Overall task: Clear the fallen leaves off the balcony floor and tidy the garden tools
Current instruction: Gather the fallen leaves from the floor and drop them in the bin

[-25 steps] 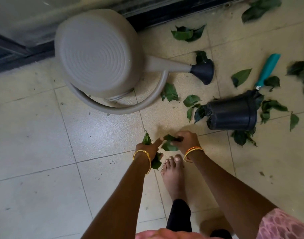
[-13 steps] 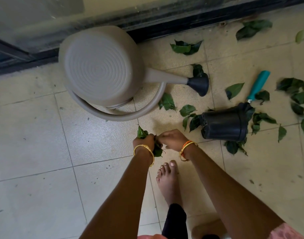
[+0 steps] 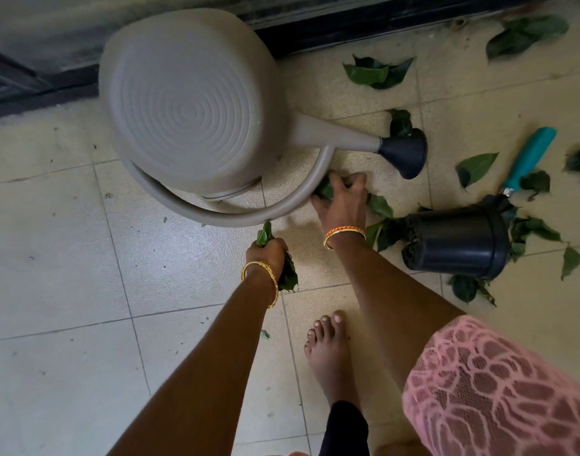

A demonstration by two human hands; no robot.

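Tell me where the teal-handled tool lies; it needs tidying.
Right side of the head view: the teal-handled tool lies on the floor, its metal end at the tipped black pot.

view: single head-worn wide-angle camera | facing: steeply down and forward onto the pale tiled balcony floor [image 3: 68,258] | range: close, forearms fill the lower frame, dark door track [image 3: 380,18] along the far edge | overlap: none, only one view | distortion: edges bow outward

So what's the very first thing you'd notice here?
The big beige watering can lying tipped on its side near the door. Green leaves are scattered over the tiles right of it, beside a toppled black pot. The left hand grips a bunch of leaves.
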